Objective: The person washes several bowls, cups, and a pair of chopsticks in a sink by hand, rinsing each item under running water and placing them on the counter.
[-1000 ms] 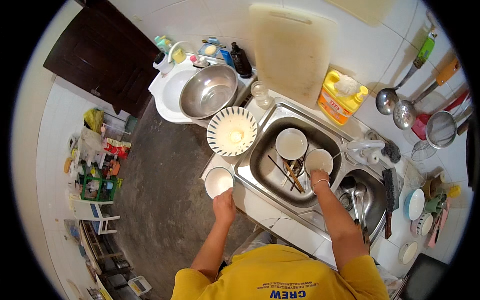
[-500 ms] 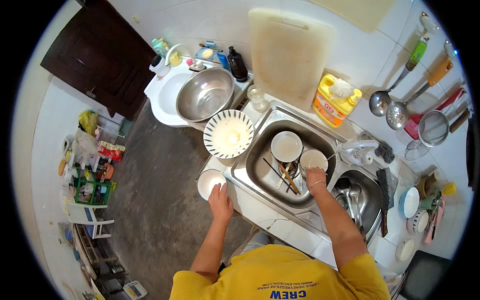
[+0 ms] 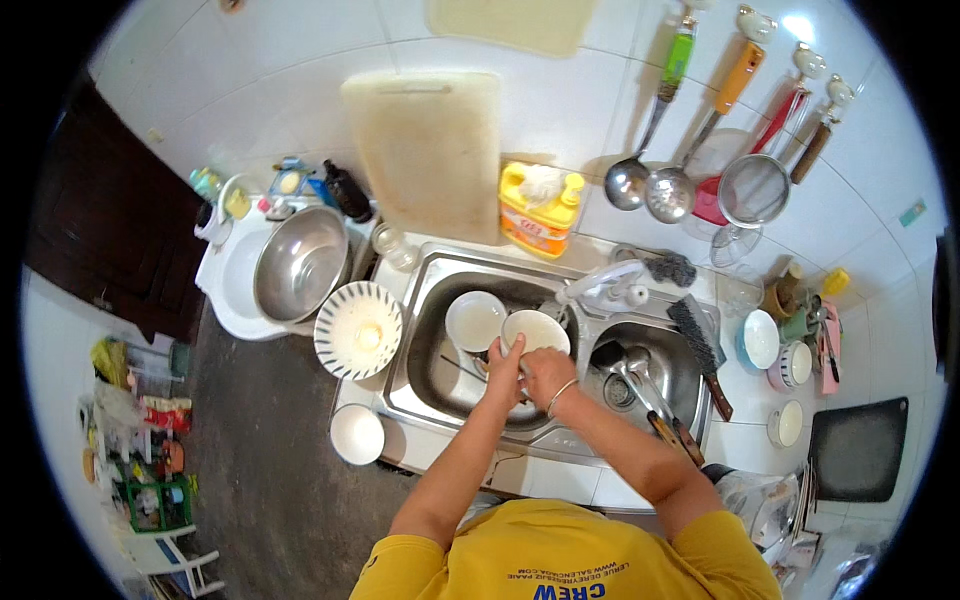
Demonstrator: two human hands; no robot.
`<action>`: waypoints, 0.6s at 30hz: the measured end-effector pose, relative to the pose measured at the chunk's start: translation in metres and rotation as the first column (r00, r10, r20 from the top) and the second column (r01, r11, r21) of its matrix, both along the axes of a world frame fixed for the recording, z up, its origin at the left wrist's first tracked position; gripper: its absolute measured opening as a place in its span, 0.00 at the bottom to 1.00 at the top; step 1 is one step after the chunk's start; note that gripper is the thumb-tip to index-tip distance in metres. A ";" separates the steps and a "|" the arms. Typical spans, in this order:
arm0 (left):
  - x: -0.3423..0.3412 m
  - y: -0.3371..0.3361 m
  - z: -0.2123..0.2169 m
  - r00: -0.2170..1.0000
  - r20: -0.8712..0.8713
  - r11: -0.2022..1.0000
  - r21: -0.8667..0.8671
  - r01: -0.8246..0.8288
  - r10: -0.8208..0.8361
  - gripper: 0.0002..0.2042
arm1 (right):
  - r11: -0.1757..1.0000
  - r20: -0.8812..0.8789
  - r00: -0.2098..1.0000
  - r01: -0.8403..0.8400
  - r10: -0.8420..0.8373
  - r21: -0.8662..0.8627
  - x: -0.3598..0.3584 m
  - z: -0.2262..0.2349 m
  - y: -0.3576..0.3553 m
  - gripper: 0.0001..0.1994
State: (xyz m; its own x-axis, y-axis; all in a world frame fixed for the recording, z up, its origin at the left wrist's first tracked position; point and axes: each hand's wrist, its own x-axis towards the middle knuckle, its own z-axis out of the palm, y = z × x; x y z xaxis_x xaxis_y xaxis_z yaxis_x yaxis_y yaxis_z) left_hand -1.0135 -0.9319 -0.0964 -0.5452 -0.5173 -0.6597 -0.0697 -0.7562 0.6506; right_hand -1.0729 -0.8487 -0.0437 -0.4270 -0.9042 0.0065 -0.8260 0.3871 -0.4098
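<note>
Left hand [image 3: 502,376] has moved off the white bowl [image 3: 357,434] on the table [image 3: 560,484] to join the right hand [image 3: 549,376]; fingers of both curl closed on the held bowl [image 3: 536,328], at the sink [image 3: 432,388]. Lettering shows on the jug [image 3: 538,222] and shirt [image 3: 560,535].

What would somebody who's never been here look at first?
Probably the bright yellow T-shirt at the bottom, then the left hand and right hand holding a white bowl over the sink's larger basin. Next might come the yellow pump bottle against the wall behind the sink, and the shiny ladle, skimmer and strainer hanging at upper right.
</note>
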 end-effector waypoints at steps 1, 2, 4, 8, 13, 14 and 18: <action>-0.004 -0.004 -0.006 0.996 0.000 0.996 -0.038 0.084 -0.084 0.33 | 0.999 0.011 1.000 0.023 -0.023 -0.024 0.005 -0.006 0.002 0.06; -0.004 -0.013 -0.011 0.986 0.003 0.983 -0.076 0.165 -0.165 0.31 | 0.999 0.066 0.998 0.008 -0.005 -0.042 0.007 -0.007 0.009 0.10; 0.000 -0.037 0.005 0.907 0.090 0.894 -0.153 0.422 -0.412 0.25 | 0.987 0.074 0.985 -0.153 0.156 -0.039 -0.007 -0.013 0.021 0.12; 0.011 -0.063 0.028 0.742 0.159 0.754 0.027 0.656 -0.651 0.23 | 0.929 -0.091 0.940 -0.339 0.328 -0.150 -0.030 -0.042 0.042 0.11; 0.005 -0.002 -0.029 0.983 -0.168 0.996 -0.064 0.065 -0.075 0.22 | 0.972 0.208 0.951 0.234 -0.228 -0.005 0.018 -0.033 0.000 0.07; 0.003 -0.012 -0.043 0.982 -0.076 0.983 -0.077 0.168 -0.173 0.23 | 0.985 0.250 0.956 0.169 -0.156 -0.032 0.017 -0.051 0.003 0.09; 0.011 -0.060 0.002 0.808 0.073 0.810 0.114 0.575 -0.584 0.28 | 0.959 -0.059 0.958 -0.281 0.279 -0.034 -0.028 -0.056 0.041 0.12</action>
State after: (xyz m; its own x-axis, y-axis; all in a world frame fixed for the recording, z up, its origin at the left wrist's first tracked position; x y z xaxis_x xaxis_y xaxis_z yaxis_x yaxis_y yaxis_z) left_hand -1.0025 -0.9919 -0.0948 -0.6555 -0.0678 -0.7522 -0.5728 -0.6044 0.5537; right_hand -1.1009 -0.8076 -0.0997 -0.1544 -0.9861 0.0620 -0.9199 0.1206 -0.3731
